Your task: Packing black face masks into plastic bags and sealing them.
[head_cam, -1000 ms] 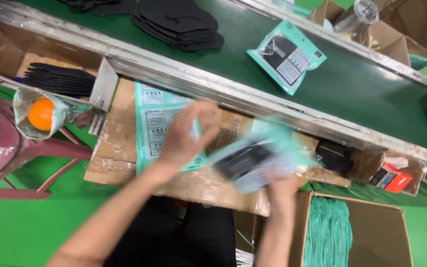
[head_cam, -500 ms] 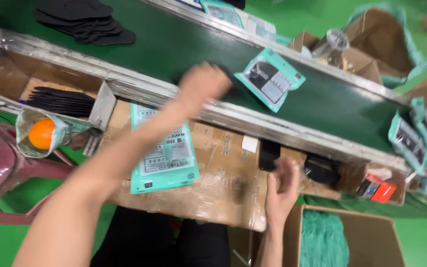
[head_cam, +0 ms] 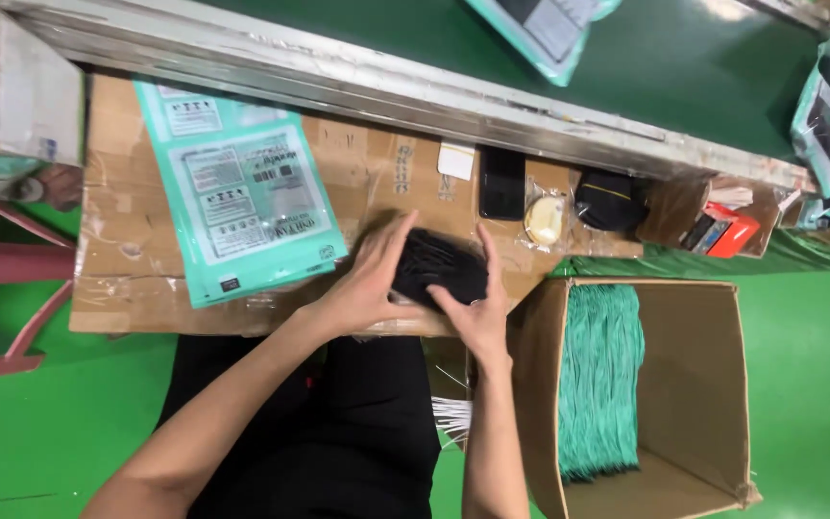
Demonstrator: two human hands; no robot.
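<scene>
Cardboard covers the worktop (head_cam: 146, 279), and I see both hands at its near edge pressing one black bundle (head_cam: 439, 267) between them. My left hand (head_cam: 367, 284) curls its fingers (head_cam: 398, 235) over the bundle's 9 o'clock side; my right hand (head_cam: 477, 308) closes on its 3 o'clock side. One stack of teal pouches (head_cam: 242, 202) lies at 10 o'clock, just beside the left hand. One black phone (head_cam: 502, 183) and one round tape roll (head_cam: 543, 219) sit at 1 o'clock. One open carton (head_cam: 713, 384) of green strands stands at 4 o'clock, close to my right wrist.

Packets (head_cam: 242, 202) left of bundle (head_cam: 439, 267)
</scene>
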